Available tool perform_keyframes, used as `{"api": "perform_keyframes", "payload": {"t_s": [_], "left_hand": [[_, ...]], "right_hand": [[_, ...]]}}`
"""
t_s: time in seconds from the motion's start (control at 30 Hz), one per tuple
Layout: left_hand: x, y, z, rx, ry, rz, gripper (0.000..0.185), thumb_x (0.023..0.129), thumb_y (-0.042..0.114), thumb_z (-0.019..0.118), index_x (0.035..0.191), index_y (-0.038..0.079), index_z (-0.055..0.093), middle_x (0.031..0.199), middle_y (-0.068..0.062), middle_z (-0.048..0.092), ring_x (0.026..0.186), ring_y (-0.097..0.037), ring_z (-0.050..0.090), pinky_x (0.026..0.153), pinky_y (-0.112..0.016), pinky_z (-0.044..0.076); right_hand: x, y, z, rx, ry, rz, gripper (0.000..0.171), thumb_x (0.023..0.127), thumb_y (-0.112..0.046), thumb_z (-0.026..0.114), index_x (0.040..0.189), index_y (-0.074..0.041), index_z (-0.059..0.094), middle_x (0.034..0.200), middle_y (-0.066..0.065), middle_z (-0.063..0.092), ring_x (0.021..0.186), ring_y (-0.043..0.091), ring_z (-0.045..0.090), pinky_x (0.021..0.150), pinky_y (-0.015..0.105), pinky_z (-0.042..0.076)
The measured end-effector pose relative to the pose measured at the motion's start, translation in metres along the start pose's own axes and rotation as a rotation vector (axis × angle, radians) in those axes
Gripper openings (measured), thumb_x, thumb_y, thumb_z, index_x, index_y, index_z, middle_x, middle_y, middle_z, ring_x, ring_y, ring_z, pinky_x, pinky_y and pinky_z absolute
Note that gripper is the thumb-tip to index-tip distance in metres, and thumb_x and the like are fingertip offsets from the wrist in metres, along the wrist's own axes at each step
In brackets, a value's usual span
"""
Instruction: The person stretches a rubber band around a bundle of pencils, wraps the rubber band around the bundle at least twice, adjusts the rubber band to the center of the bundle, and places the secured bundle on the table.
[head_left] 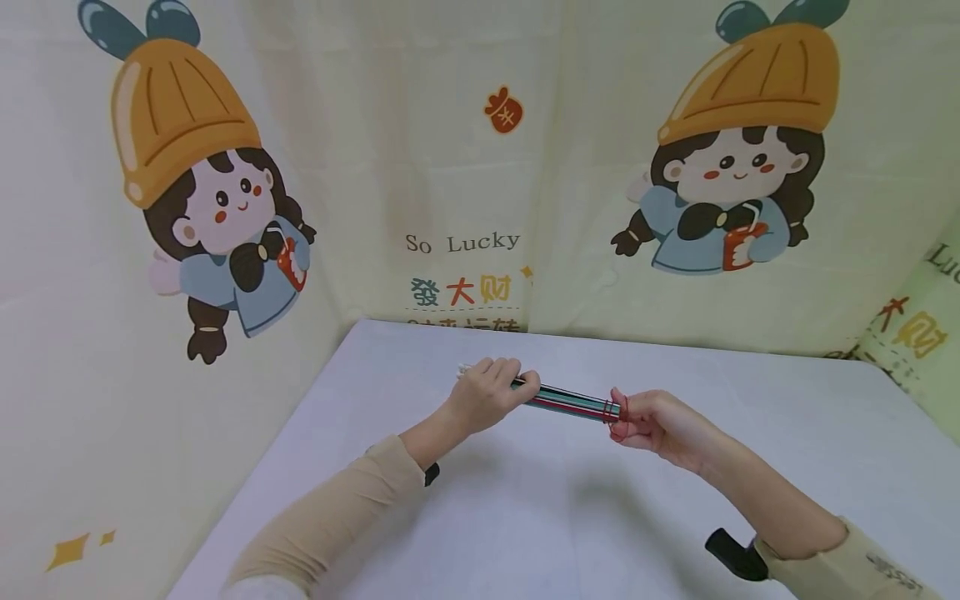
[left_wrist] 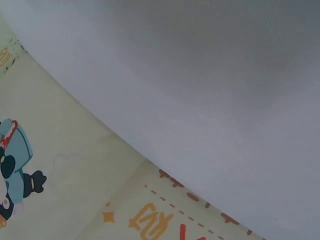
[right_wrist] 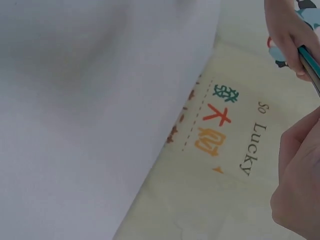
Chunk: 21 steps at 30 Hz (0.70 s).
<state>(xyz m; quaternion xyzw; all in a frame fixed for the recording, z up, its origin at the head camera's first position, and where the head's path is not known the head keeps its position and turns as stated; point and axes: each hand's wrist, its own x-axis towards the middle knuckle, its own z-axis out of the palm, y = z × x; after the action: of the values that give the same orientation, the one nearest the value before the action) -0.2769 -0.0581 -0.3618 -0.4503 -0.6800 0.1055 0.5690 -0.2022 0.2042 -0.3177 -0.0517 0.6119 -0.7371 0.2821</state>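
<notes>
While you are holding both arms out over the white table (head_left: 525, 517), your left hand (head_left: 491, 392) is curling its fingers round one end of a bundle of thin coloured sticks (head_left: 566, 402), with the pale tips of the sticks poking out just beyond your knuckles on the far side. Your right hand (head_left: 652, 423) is pinching the other end of the bundle, and a red rubber band (head_left: 611, 410) is sitting round the sticks right at your fingertips, with part of it looping over your forefinger. The bundle is hanging in the air between your two hands, slanting down from the left one to the right one, clear of the table beneath them. Beyond both hands, a cream cartoon backdrop (head_left: 465, 167) is standing along the table's far edge, with the words "So Lucky" on it. Your right wrist camera is catching the sticks' end between your fingers (right_wrist: 292, 35) at the edge of its view, while your left wrist camera is showing only table and backdrop.
</notes>
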Motion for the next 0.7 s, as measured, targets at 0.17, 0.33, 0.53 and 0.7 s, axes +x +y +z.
{"api": "perform_keyframes", "payload": {"t_s": [0.17, 0.33, 0.53, 0.7], "left_hand": [[0.001, -0.004, 0.0, -0.002, 0.003, 0.068, 0.013, 0.097, 0.018, 0.038, 0.091, 0.016, 0.05, 0.068, 0.001, 0.048, 0.053, -0.008, 0.043, 0.046, -0.017, 0.033], [0.001, -0.004, 0.001, 0.004, 0.014, 0.112, 0.002, 0.092, 0.017, 0.048, 0.09, 0.017, 0.049, 0.067, 0.002, 0.049, 0.052, -0.008, 0.043, 0.046, -0.017, 0.033], [0.0, 0.0, 0.002, 0.034, 0.009, 0.123, 0.016, 0.095, 0.013, 0.037, 0.087, 0.018, 0.049, 0.065, 0.003, 0.049, 0.051, -0.007, 0.043, 0.045, -0.016, 0.032], [0.008, 0.001, -0.009, 0.084, -0.03, 0.107, 0.026, 0.099, 0.013, 0.029, 0.085, 0.019, 0.05, 0.064, 0.005, 0.048, 0.051, -0.006, 0.043, 0.046, -0.014, 0.032]], "right_hand": [[-0.001, -0.005, -0.002, -0.067, -0.027, 0.07, 0.021, 0.092, -0.009, 0.043, 0.086, -0.008, 0.063, 0.077, 0.005, 0.066, 0.066, 0.011, 0.066, 0.071, 0.025, 0.051], [0.0, -0.005, -0.001, -0.14, -0.021, 0.116, 0.019, 0.09, -0.008, 0.043, 0.088, -0.01, 0.061, 0.074, 0.004, 0.067, 0.066, 0.011, 0.066, 0.07, 0.027, 0.052], [0.003, -0.001, 0.003, -0.135, 0.062, 0.144, 0.019, 0.092, -0.011, 0.044, 0.091, -0.011, 0.063, 0.076, 0.005, 0.067, 0.066, 0.011, 0.066, 0.07, 0.026, 0.052], [0.007, 0.004, 0.01, -0.087, 0.194, 0.125, 0.018, 0.092, -0.013, 0.047, 0.101, -0.004, 0.059, 0.078, 0.007, 0.066, 0.065, 0.012, 0.066, 0.069, 0.026, 0.052]]}}
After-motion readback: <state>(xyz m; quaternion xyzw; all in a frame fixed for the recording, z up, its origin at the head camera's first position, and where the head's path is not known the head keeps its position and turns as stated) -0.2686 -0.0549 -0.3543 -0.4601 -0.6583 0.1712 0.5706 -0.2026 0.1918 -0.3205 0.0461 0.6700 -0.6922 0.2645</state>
